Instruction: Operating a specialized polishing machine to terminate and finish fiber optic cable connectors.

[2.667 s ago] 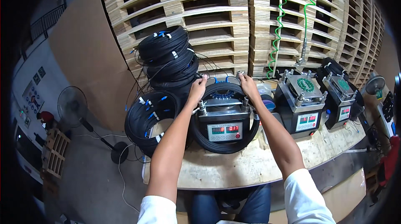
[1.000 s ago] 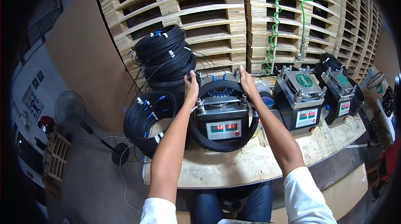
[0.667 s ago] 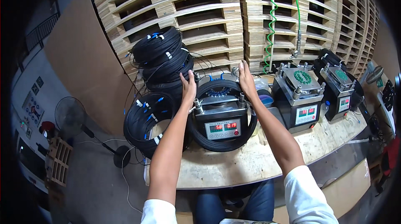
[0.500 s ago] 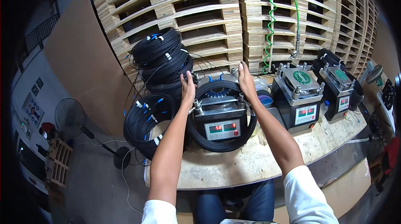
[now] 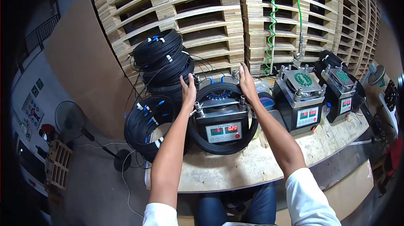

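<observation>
A black box-shaped machine (image 5: 223, 129) with a small red and green display stands on the wooden table (image 5: 261, 163) in front of me. A coil of black cable (image 5: 248, 135) hangs around the machine. My left hand (image 5: 188, 91) is flat and open at the coil's upper left. My right hand (image 5: 247, 83) is flat and open at the coil's upper right. Both palms press against the coil's sides; neither hand closes around anything.
A tall stack of black cable coils (image 5: 164, 61) with blue and white ends stands at the back left, another coil (image 5: 147, 125) leans at the table's left edge. Two similar machines (image 5: 301, 104) (image 5: 341, 93) stand to the right. Wooden pallets (image 5: 202, 15) form the back wall. A fan (image 5: 69, 118) stands on the floor, left.
Both hands have slid from the machine's top corners outward and up along the coil's sides. The camera view shifted slightly.
</observation>
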{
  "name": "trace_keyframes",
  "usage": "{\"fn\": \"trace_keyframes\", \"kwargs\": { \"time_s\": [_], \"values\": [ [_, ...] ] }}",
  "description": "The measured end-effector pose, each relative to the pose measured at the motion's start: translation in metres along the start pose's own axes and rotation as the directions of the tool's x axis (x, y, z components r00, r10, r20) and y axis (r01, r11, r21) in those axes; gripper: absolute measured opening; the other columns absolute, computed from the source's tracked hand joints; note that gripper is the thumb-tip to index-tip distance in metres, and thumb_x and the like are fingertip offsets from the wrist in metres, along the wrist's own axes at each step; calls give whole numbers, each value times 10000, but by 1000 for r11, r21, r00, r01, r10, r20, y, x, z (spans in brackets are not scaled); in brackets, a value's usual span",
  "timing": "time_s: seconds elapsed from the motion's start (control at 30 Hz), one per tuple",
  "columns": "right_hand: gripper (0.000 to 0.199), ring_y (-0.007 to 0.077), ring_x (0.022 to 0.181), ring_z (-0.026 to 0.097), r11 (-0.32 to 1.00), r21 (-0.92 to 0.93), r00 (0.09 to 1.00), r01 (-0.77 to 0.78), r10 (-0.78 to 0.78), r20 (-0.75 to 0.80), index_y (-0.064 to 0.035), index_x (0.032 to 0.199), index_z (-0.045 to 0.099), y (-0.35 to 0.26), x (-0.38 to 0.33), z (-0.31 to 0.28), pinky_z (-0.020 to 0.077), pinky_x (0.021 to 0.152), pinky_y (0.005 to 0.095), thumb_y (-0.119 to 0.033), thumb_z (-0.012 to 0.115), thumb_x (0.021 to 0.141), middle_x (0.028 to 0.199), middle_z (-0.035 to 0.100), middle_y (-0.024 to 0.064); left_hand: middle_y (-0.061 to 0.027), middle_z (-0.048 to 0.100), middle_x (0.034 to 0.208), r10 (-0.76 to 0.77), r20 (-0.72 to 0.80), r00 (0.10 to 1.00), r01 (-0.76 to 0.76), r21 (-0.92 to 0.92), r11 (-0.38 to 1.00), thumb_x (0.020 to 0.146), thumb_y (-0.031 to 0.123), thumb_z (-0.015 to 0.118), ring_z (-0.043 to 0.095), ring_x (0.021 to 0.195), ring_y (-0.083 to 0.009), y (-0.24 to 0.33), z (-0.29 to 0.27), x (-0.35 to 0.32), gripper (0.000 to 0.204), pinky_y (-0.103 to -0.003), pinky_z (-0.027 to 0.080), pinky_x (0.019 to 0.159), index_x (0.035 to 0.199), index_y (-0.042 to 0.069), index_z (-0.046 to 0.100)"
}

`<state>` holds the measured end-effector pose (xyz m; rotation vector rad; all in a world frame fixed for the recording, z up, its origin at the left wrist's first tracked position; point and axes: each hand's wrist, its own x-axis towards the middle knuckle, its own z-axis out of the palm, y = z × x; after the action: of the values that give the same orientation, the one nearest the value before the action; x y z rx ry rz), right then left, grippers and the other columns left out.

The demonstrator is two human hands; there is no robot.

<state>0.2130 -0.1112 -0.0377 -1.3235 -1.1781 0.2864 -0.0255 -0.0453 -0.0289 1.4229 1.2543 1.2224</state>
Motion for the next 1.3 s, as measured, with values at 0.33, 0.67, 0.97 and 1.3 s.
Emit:
{"fn": "trace_keyframes", "kwargs": {
  "time_s": [0.33, 0.67, 0.97, 1.3],
  "values": [
    [595, 437, 1213, 540, 1000, -14, 1000, 22, -22, 10, -21, 1375, 484, -5, -3, 4, 411, 1024, 435, -495, 346, 1043, 1258, 591, 283, -229, 372, 1510, -20, 56, 998, 21, -14, 1000, 928, 737, 353, 482, 1306, -331, -2, -12, 5, 918, -396, 397, 1053, 1553, 81, 201],
    [607, 439, 1204, 549, 999, 26, 999, 34, -34, 12, -11, 1368, 490, -2, -2, 4, 422, 1011, 440, -501, 342, 1042, 1249, 597, 285, -269, 335, 1522, -5, -1, 1000, 5, 43, 999, 931, 724, 365, 454, 1331, -354, -2, -6, 7, 938, -396, 355, 1096, 1558, 55, 168],
    [612, 436, 1198, 541, 993, -118, 999, -25, 30, 34, -24, 1367, 497, 4, 2, 3, 416, 1012, 459, -513, 350, 1030, 1259, 588, 283, -253, 435, 1458, 21, 102, 995, -12, -85, 996, 946, 701, 364, 426, 1352, -352, 4, -6, -1, 882, -398, 332, 1105, 1535, 55, 247],
    [568, 426, 1208, 542, 999, -28, 999, 42, -41, 24, -1, 1350, 508, 11, 4, 2, 413, 1017, 441, -460, 373, 1043, 1256, 590, 284, -289, 385, 1484, 34, -78, 996, -24, 121, 992, 960, 651, 398, 388, 1385, -386, 7, 0, -6, 871, -403, 313, 1125, 1527, 8, 239]
  ]
}}
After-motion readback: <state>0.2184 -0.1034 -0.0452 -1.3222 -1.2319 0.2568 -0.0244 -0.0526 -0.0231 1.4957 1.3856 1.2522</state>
